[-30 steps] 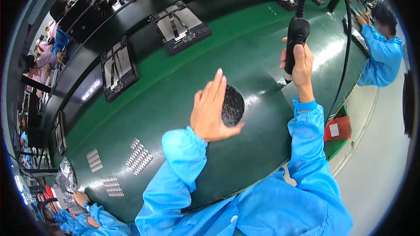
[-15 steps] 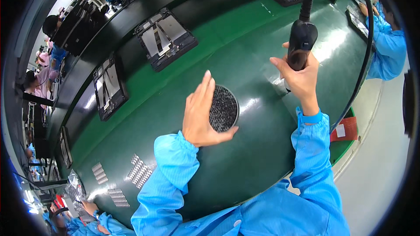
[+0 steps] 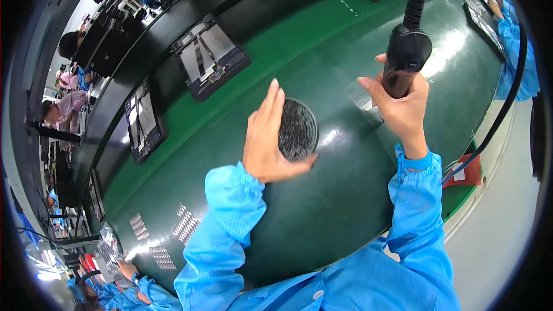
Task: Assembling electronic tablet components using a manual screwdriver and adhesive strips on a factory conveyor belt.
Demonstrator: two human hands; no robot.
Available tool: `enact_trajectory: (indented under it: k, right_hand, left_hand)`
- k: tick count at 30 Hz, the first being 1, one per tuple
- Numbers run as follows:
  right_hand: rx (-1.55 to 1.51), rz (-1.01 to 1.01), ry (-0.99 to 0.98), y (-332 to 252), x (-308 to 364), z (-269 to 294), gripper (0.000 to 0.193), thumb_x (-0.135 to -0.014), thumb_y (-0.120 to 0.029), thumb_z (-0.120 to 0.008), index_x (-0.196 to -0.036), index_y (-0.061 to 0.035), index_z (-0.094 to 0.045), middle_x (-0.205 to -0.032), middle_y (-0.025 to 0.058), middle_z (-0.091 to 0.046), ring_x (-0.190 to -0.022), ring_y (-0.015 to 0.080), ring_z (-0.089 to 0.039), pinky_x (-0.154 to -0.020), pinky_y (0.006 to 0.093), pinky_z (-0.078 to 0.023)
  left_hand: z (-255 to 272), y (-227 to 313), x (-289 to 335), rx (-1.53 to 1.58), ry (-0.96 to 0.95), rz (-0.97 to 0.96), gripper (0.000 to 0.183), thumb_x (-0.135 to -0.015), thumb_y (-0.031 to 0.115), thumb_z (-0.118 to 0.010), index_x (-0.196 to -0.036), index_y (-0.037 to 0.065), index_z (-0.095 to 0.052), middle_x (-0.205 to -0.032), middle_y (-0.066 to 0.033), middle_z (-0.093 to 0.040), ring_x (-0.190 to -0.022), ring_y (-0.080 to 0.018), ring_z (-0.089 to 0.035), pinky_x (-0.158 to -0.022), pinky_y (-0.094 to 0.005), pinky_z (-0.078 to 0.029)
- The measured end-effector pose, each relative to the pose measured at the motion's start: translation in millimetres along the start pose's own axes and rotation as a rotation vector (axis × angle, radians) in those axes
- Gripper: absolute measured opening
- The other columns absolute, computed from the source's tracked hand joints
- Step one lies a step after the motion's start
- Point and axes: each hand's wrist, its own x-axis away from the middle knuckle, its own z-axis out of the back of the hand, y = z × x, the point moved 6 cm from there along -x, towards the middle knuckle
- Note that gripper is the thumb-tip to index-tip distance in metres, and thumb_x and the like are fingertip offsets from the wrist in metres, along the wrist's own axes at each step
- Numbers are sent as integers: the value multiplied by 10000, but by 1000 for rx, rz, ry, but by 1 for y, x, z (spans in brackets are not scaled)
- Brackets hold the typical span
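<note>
My left hand [image 3: 265, 144] curves around the near-left side of a round, clear-rimmed dish [image 3: 298, 129], fingers along its left edge and thumb across its near edge. The dish is full of tiny dark pieces, slightly blurred, too small to name for certain. In my right hand [image 3: 403, 103] is a black corded electric screwdriver [image 3: 406, 57], held upright with the fingers wrapped around its grip and the thumb stretched out beside it. Its cord rises from the top end. The hand mostly hides the tool's lower end.
Black device housings with exposed inner parts, such as this one [image 3: 210, 55], line the dark conveyor [image 3: 253, 17] beyond the green table [image 3: 328, 213]. Sheets of small silvery parts [image 3: 186, 223] lie at left. A black cable [image 3: 510, 98] curves down the right. Co-workers in blue sleeves sit on both sides.
My left hand and the dish have shifted slightly away from me, and the dish's contents look more smeared. The screwdriver and right hand sit a little further right; the whole view has turned slightly.
</note>
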Motion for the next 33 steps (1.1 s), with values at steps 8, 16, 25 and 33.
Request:
enact_trajectory:
  k: [8,16,25,33]
  right_hand:
    - [-114,6,26,12,-6,7,383,-705,3,-758,-1028,-30,-556,-825,-1,-608,-735,68,-547,-668,216,-459]
    - [-249,-4,-42,10,-17,8,567,-742,74,-690,-1236,9,-421,-1128,119,-560,-916,140,-588,-762,256,-498]
    - [-171,-43,-113,15,-22,16,393,-729,16,-745,-1053,1,-522,-833,1,-597,-733,31,-500,-634,199,-425]
    - [-116,-18,-81,20,-31,29,345,-723,-5,-747,-1002,7,-545,-761,23,-620,-682,36,-510,-593,210,-431]
  left_hand:
    - [-9,6,-10,-214,179,-76,1152,-476,295,-826,-1382,-85,-225,-1420,-331,-228,-1188,-454,-410,-991,-453,-341]
    - [-17,2,-30,-240,291,-25,1177,-478,259,-832,-1396,-72,-173,-1441,-320,-181,-1255,-452,-344,-1007,-456,-315]
    - [-33,-24,-88,-349,131,293,1165,-528,344,-795,-1411,-54,-147,-1480,-251,-156,-1277,-358,-368,-966,-461,-347]
    - [-24,-28,-84,-97,110,560,684,-700,339,-779,-1140,-124,-535,-1070,-258,-604,-846,-297,-636,-747,-346,-510]
